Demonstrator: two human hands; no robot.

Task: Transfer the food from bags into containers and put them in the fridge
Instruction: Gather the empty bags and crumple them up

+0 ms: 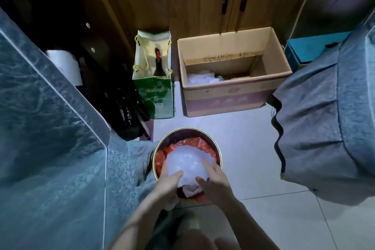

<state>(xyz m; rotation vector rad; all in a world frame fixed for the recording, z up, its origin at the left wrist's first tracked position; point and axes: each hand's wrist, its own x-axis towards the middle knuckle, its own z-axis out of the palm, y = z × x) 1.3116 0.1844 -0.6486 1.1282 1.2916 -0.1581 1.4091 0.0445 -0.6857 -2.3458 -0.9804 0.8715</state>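
A pale tiled floor point(253, 148) is carrying a round tin point(218, 152) at near centre, a green gift bag point(160, 99) standing far left, and an open cardboard box point(227, 99) sitting far right.

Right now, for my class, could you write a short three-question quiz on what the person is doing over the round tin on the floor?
1. True or false: both hands hold the bulging translucent white plastic bag.
2. What lines the round metal tin? A) red plastic B) newspaper C) blue cloth
3. Which stands nearer the tin: the green paper gift bag or the open brown cardboard box?

Key
1. True: left hand and right hand grip it.
2. A.
3. The gift bag.
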